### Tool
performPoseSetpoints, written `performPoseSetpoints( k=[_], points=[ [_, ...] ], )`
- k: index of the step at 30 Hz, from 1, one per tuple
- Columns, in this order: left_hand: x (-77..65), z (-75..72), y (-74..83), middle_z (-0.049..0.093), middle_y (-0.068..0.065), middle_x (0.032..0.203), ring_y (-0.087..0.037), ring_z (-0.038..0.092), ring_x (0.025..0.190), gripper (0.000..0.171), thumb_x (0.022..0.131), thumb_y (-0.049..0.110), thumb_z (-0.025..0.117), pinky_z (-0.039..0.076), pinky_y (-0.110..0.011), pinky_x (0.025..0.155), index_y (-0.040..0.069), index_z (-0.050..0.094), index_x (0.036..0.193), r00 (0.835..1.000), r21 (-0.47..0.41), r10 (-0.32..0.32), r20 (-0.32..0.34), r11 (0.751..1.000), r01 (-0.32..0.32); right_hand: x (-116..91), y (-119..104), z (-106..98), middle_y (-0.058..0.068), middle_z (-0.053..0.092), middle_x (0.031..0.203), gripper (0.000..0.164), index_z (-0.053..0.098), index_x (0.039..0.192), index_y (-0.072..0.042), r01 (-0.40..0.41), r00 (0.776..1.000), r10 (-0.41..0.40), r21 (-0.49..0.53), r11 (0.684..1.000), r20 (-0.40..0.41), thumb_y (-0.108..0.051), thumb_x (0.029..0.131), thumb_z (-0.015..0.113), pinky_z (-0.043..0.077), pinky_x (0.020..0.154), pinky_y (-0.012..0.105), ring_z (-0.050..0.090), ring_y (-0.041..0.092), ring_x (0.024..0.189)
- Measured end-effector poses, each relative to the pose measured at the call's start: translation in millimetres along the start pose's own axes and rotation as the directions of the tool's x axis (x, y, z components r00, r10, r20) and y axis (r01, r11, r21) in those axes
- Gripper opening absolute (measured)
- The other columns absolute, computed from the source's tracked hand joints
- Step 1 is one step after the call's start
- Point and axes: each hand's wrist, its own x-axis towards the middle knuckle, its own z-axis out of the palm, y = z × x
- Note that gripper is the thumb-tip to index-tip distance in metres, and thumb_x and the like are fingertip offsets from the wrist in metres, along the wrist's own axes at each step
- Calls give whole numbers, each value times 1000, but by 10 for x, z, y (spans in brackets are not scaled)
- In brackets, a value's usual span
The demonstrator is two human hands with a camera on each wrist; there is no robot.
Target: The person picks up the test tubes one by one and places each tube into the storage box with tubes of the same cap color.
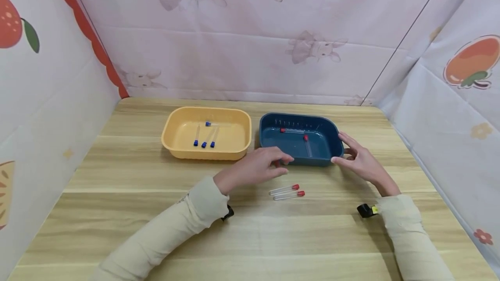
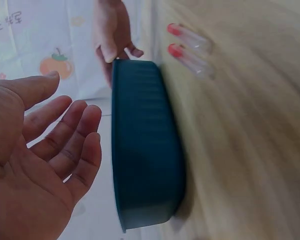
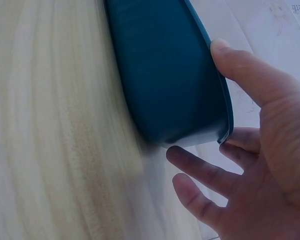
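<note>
Printed cloth [image 1: 242, 64] backs a wood-grain table [image 1: 203, 242]. Four blue-capped tubes [image 1: 196, 143] lie in the yellow tray [image 1: 207, 155] at left; two red-capped tubes [image 1: 294, 132] lie in the blue tray [image 1: 312, 162] at right. Two loose tubes [image 1: 288, 195], also red-capped, lie on the table at the blue tray's near side — loading appears mostly done, this pair left. Loose tubes: side by side, long axes left to right, caps right and slightly far. Inside the blue tray, one cap points left, the other far. Left hand [image 1: 254, 166]: fingers relaxed, parted, holding nothing, at the tray's near left corner. Right hand [image 1: 361, 161]: spread around the right end — thumb touching the rim, fingers at the end wall.
</note>
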Motion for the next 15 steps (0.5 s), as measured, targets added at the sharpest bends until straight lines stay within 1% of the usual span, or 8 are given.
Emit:
performPoseSetpoints(
  k=[3,5,10,15],
  points=[
    [-22,55,-23,69,-3,119,-11,57,96,36,103,25,67,52,-21,79,12,68,137,999,-9,-34,28,999,35,-1,7,2,18,18,170,85,23,164,-2,-1,1000,1,-3,1000,2,-18,98,74,46,87,6,56,45,127],
    [-31,90,-36,69,-3,122,-11,57,96,36,103,25,67,52,-22,80,13,68,137,998,-8,-52,47,999,52,-2,8,1,18,18,170,85,23,164,-2,-3,1000,3,-5,1000,2,-18,98,74,47,88,6,56,45,127],
    [-31,182,-70,69,-2,123,-9,61,99,38,102,25,68,53,-22,87,10,67,138,993,12,-72,90,997,71,-2,2,-5,17,18,170,86,22,164,-3,-14,1000,14,-13,1000,3,-20,98,74,46,89,6,56,44,128],
    [-23,257,-87,70,-1,120,-10,63,98,38,102,24,70,53,-22,86,10,68,137,991,49,-85,100,996,80,-3,-17,-17,16,18,170,87,21,165,-5,-30,1000,31,-32,999,7,-22,98,74,47,90,8,56,43,129]
  ],
)
